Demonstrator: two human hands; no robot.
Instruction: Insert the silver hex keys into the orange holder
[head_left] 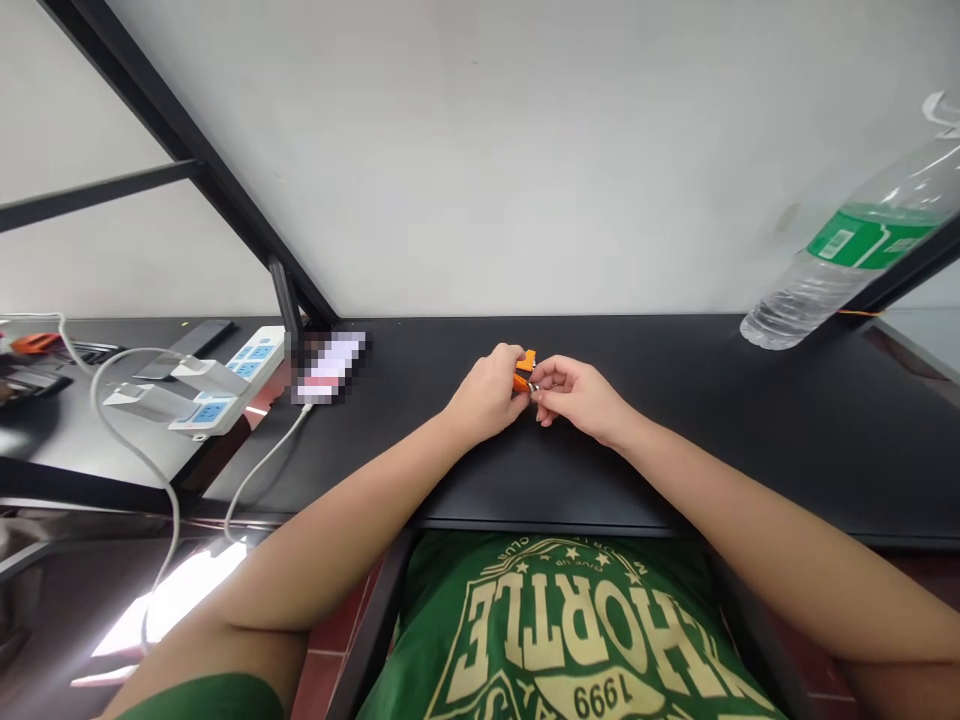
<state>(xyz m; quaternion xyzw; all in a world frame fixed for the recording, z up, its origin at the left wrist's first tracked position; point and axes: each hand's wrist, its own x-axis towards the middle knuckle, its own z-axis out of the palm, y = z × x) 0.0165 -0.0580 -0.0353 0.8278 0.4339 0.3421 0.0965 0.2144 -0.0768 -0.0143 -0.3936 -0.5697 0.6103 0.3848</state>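
My left hand (491, 393) is closed around a small orange and black object (523, 383), just above the black table. Its kind is hard to tell, since my fingers cover much of it. A shiny metal bit shows at its right side. There, the fingertips of my right hand (574, 397) are pinched together at the metal bit, with the other fingers curled. Both hands are close together near the middle of the table.
A large clear water bottle (840, 245) with a green label stands at the right. To the left lie a blurred-out phone (330, 368) on a white cable and a white power strip (232, 380) with chargers. A black frame (225, 200) rises by the wall.
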